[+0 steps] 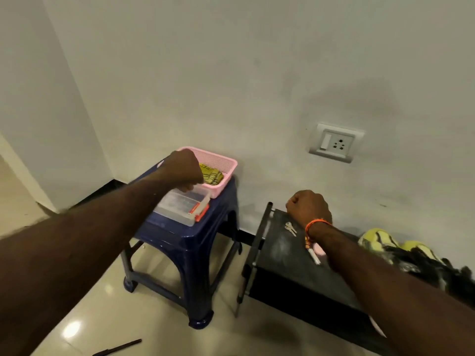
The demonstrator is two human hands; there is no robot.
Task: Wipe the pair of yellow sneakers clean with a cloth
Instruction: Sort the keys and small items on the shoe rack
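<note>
Cloth (211, 174), soft and light, lies in the pink basket (223, 160); left hand (185, 167) reaches it, fingers hidden, grip unclear. Right hand (308, 206) fisted, empty. Yellow sneakers (380, 241) sit far right on the black shelf (285, 250); pinch a fold

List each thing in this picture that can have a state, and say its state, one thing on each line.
left hand: fingers curled, over the pink basket
right hand: curled, holds nothing visible, at the black rack
cloth: folded, in the basket
yellow sneakers: together on the rack, untouched
clear box: closed, on the blue stool
keys: lying on the rack
</note>
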